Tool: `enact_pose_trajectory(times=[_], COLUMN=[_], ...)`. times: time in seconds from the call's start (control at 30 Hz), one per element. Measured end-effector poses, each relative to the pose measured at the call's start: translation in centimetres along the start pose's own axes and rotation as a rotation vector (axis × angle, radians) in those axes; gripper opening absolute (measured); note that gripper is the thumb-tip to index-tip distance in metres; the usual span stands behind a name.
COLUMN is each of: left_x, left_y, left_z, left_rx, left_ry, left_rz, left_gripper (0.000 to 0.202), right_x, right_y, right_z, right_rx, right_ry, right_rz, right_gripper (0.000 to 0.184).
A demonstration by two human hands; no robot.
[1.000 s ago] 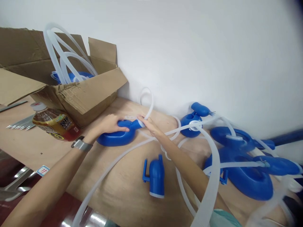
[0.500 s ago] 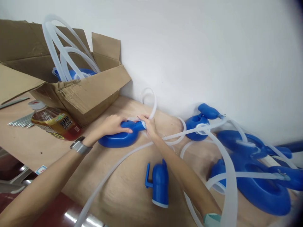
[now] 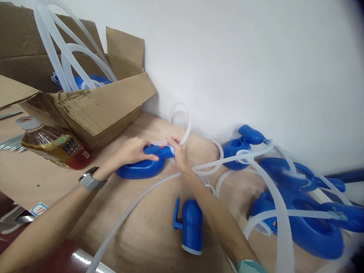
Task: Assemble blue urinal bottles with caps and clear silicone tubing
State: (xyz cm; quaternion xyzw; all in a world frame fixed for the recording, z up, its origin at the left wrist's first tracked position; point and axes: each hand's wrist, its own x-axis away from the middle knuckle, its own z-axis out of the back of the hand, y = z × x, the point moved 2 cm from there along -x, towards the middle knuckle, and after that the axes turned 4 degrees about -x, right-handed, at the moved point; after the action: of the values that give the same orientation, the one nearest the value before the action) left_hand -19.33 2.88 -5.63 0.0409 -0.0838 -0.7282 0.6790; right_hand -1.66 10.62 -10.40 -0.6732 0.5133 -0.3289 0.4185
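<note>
A blue plastic urinal bottle lies on its side on the tabletop. My left hand is closed over its upper part, thumb along the near side. At the bottle's neck, my right hand has its fingers wrapped round the end of a translucent white hose, which loops up against the wall. Hose and neck meet there, but my fingers partly hide how they join. Below my right forearm lies a separate blue spout piece with a handle and a white rim.
An open cardboard box with hoses and blue bottles stands at the left, behind a drink bottle. Metal rods lie at the far left. Several blue bottles with tangled hoses crowd the right, and one hose crosses the table.
The view has shifted slightly, so the box and drink bottle sit further left. Both hands keep their hold on the bottle and hose, with hardly any movement.
</note>
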Motion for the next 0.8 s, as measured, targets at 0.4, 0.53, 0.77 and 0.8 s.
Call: enact_pose_trajectory(times=[0.4,0.53,0.77,0.8], left_x=[0.5,1.0,0.6,0.3], left_y=[0.1,1.3,2.6,2.7], left_z=[-0.2,-0.4,-0.6,-0.3], left_rx=[0.039,0.024,0.244,0.279], left_ry=[0.079,0.101,0.011,-0.042], left_rz=[-0.009,0.075,-0.12,-0.125], left_gripper=[0.073,0.079,0.096,0.099], right_x=[0.5,1.1,0.6,0.5], right_y=[1.7,2.5,3.8,4.0], right_z=[0.7,0.6,0.2,0.1], right_rx=[-0.29,-0.347,-0.333,-0.333], right_ry=[0.038,0.05,0.043,0.051], right_rz=[-0.09,-0.13,-0.247,-0.254], right_gripper=[0.043,0.048,0.061,0.062])
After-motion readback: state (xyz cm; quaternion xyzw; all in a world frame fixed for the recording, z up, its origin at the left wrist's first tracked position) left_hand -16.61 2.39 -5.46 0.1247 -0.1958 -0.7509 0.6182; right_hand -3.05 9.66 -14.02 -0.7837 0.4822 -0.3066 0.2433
